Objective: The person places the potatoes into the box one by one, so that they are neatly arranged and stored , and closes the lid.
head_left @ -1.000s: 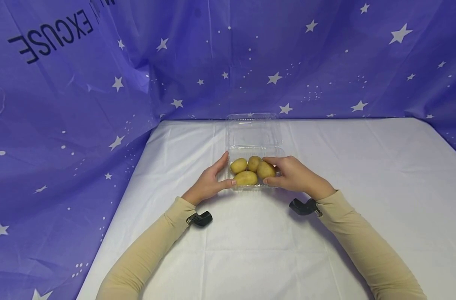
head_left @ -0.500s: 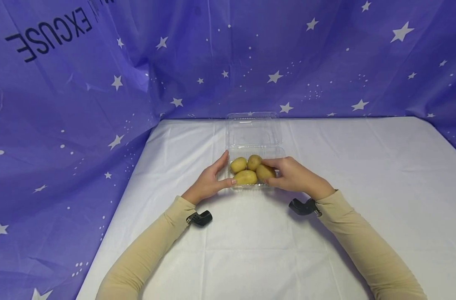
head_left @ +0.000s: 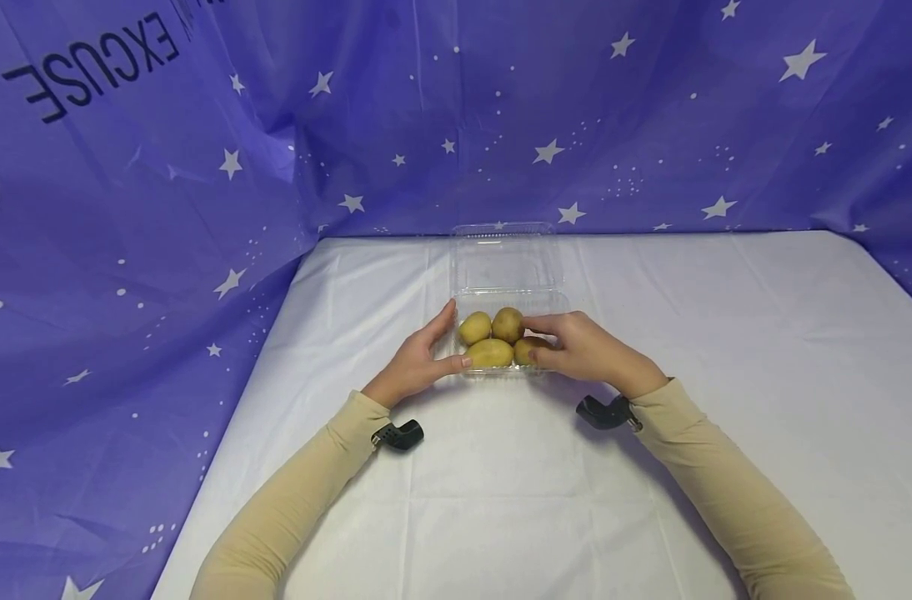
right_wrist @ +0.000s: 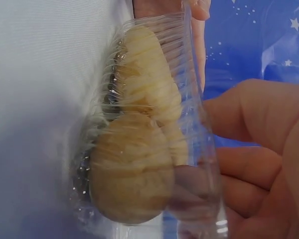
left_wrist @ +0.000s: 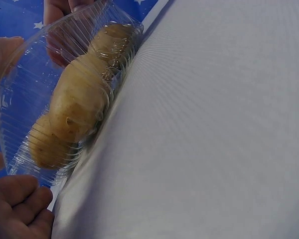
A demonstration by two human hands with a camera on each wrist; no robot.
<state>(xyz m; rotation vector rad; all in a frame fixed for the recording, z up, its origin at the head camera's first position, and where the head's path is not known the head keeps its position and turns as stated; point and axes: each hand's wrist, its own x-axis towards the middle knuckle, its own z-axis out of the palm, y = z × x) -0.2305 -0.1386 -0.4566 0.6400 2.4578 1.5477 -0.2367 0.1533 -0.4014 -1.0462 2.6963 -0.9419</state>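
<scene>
A clear plastic clamshell container (head_left: 512, 302) sits on the table with its lid (head_left: 507, 260) folded back. My left hand (head_left: 418, 354) grips its left end, the thumb over the front rim and fingers along the side. Inside lie a pale round potato (head_left: 474, 328), a darker potato (head_left: 508, 324) behind, and a long yellow potato (head_left: 489, 353) in front. My right hand (head_left: 587, 350) reaches over the right end, its thumb and fingers around a brownish potato (right_wrist: 132, 169) low in the front right corner. Its right part is hidden by the hand in the head view.
White cloth (head_left: 493, 492) covers the table. Behind and to the left hangs a blue curtain (head_left: 396, 100) with white stars. A black wrist camera (head_left: 399, 435) sits at the left cuff, another wrist camera (head_left: 604, 412) at the right.
The brownish potato in my right hand has gone down into the container's front right corner, exposing more of the darker potato behind. The left hand keeps its place.
</scene>
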